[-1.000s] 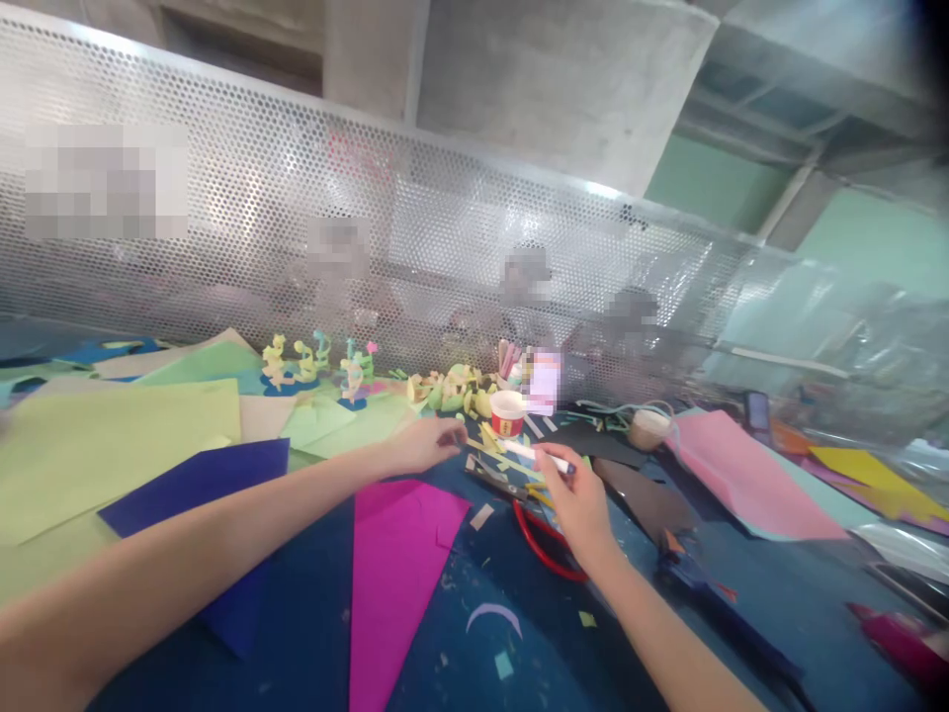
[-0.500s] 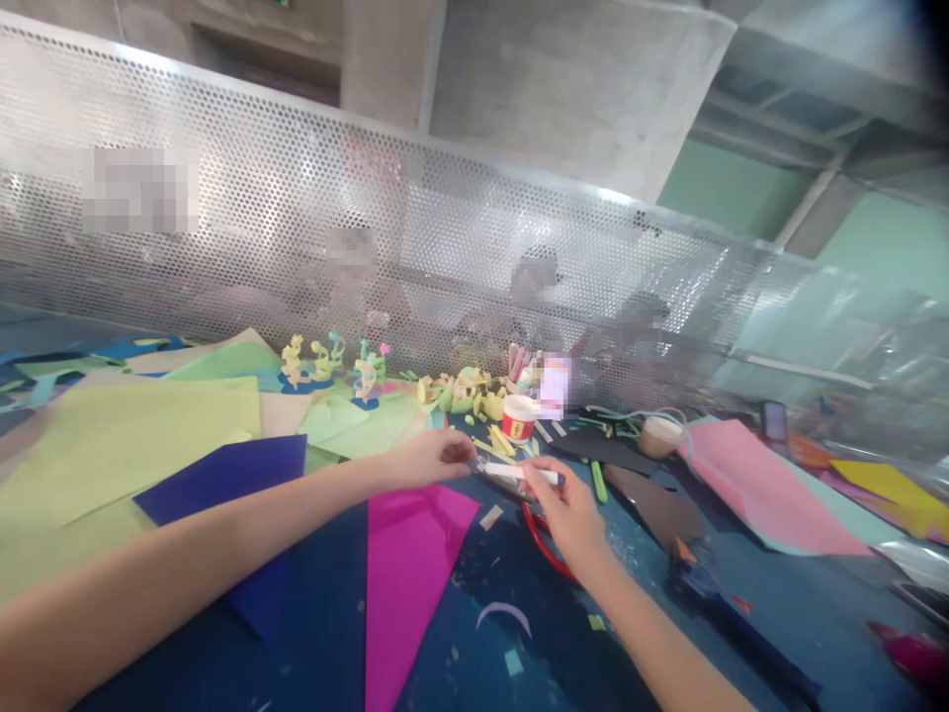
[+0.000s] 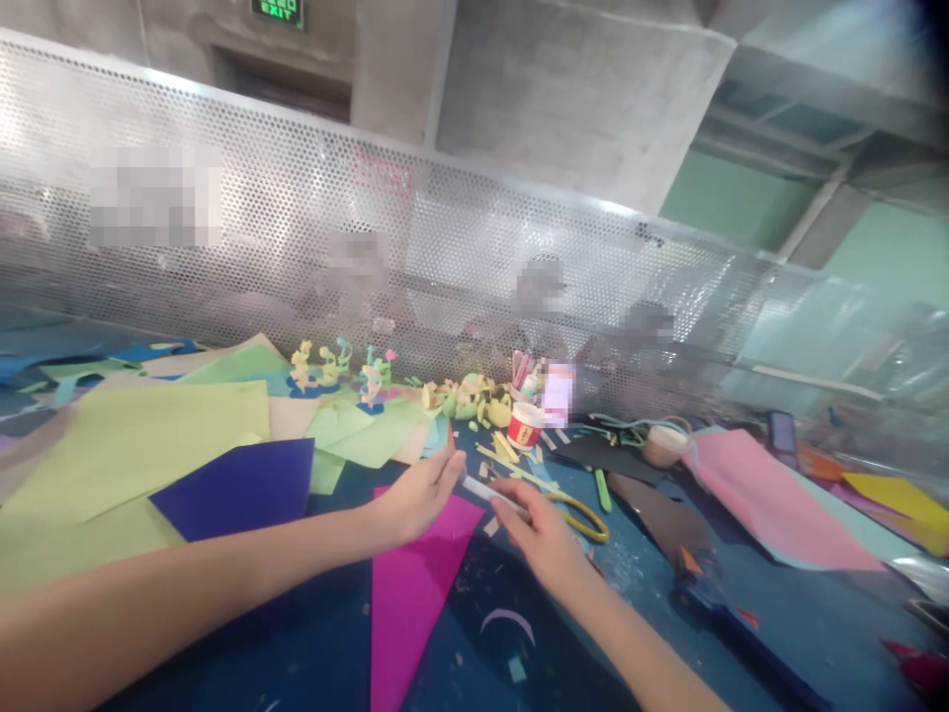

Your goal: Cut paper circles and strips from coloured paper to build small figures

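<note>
My right hand [image 3: 545,529] holds a thin white pen [image 3: 485,490] by its right end, low over the blue table [image 3: 652,574]. My left hand [image 3: 419,491] reaches in from the left, and its fingertips close on the pen's other end. Both hands hover above the tip of a magenta paper sheet [image 3: 411,593]. Yellow-handled scissors [image 3: 585,514] lie just right of my right hand. A dark blue sheet [image 3: 237,485] lies under my left forearm.
Pale green sheets [image 3: 133,445] cover the left of the table. Small paper figures [image 3: 341,366], a red-and-white cup [image 3: 526,425] and yellow scraps sit along a perforated metal screen [image 3: 297,227]. People sit behind it. Pink paper [image 3: 763,499], dark paper pieces and a blue tool [image 3: 704,593] lie right.
Both hands have drawn back toward me and left, from over the scraps to above the magenta sheet. My left hand has come up to the pen's end. The scissors now lie uncovered.
</note>
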### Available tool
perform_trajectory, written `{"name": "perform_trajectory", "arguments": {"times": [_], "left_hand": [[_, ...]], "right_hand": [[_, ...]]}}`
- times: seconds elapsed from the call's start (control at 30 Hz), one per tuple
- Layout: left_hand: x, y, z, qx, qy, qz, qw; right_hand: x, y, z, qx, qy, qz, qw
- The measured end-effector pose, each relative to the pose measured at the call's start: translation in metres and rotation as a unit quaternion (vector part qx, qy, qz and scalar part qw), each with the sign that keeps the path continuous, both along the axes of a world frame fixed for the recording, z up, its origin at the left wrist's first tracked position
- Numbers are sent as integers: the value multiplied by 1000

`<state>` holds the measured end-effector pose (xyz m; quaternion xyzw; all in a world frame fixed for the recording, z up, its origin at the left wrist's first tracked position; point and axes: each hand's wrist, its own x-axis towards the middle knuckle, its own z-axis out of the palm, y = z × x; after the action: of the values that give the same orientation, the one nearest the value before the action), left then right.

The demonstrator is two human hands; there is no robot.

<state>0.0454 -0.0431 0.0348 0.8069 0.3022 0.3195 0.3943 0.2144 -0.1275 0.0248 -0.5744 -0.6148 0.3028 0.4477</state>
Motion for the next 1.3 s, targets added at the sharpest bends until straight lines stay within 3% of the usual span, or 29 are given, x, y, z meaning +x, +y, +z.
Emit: {"name": "perform_trajectory", "arguments": {"times": [0.13,0.3,0.53,0.67,0.73,0.77,0.87,0.97,1.1,1.3], "left_hand": [[9,-4,-2,10,-27,90,996],[15,-4,-2,22,-7,113,993],[21,-12,18,55,-32,109,992],[18,-2,25,7,-20,47,999],[9,9,24,-14,23,34,999],[2,14,22,-5,54,35,998],[-23,25,16,90,167,16,982],[-48,24,13,172,261,-5,950],[-67,14,16,202,323,-13,924],[-82,5,18,153,372,-43,915]], "right_hand": [[-8,-7,7,41,-44,11,998],[-11,-10,9,56,-40,4,998],[-21,-14,5,57,18,-13,998],[-5,-6,14,86,-89,-36,992],[18,2,18,84,-211,-87,970],[32,5,18,72,-284,-145,945],[73,14,10,39,-336,-224,914],[92,15,2,15,-390,-256,884],[81,10,6,-18,-443,-223,868],[65,-4,11,-125,-518,-136,835]]}}
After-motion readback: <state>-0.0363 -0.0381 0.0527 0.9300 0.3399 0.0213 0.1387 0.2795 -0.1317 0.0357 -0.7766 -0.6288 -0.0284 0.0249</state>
